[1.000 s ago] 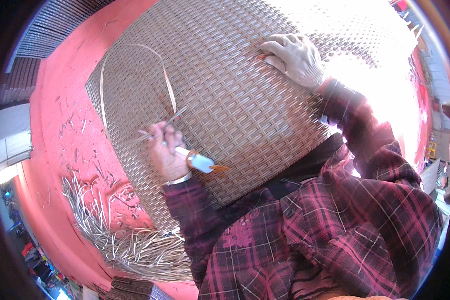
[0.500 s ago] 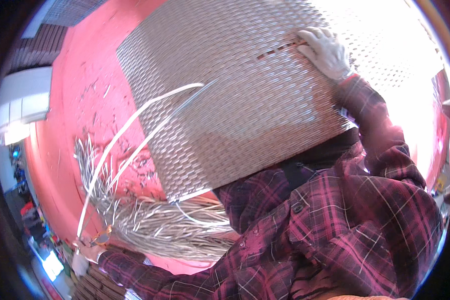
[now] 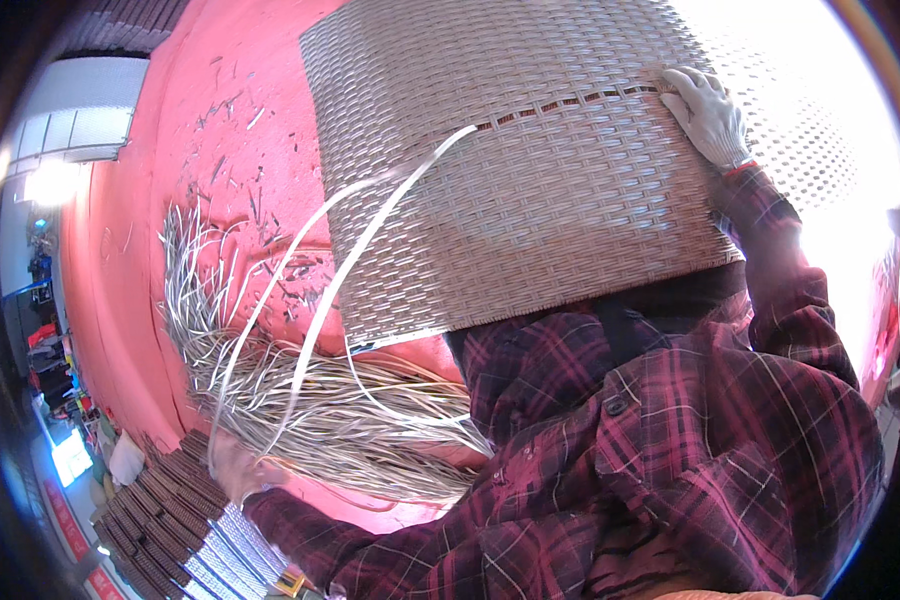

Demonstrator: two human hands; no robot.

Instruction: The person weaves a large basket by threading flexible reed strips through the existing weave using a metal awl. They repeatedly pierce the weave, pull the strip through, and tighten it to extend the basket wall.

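Head view: gap [image 3: 567, 103] in panel [image 3: 530, 210] longer; right hand [image 3: 710, 120] unclenched, left hand [image 3: 240, 472] grip unclear.

Pink surface [image 3: 175, 150] strewn with dark scraps [image 3: 308, 293], brown ridged stack [image 3: 150, 515] lower left; pale panel [image 3: 88, 98], bright glow [image 3: 55, 184] beneath

You wear a shirt [image 3: 690, 440] with big checks. It is very dark, with pink-red bands and thin pale lines. A round dark button [image 3: 615, 407] sits on the front. The right sleeve [image 3: 795, 310] and the left sleeve [image 3: 320, 540] are long and have the same checks. Your right hand [image 3: 708, 118] wears a whitish glove [image 3: 716, 132] with a thin red edge [image 3: 739, 168] at the wrist. Your left hand [image 3: 240, 470] is bare.
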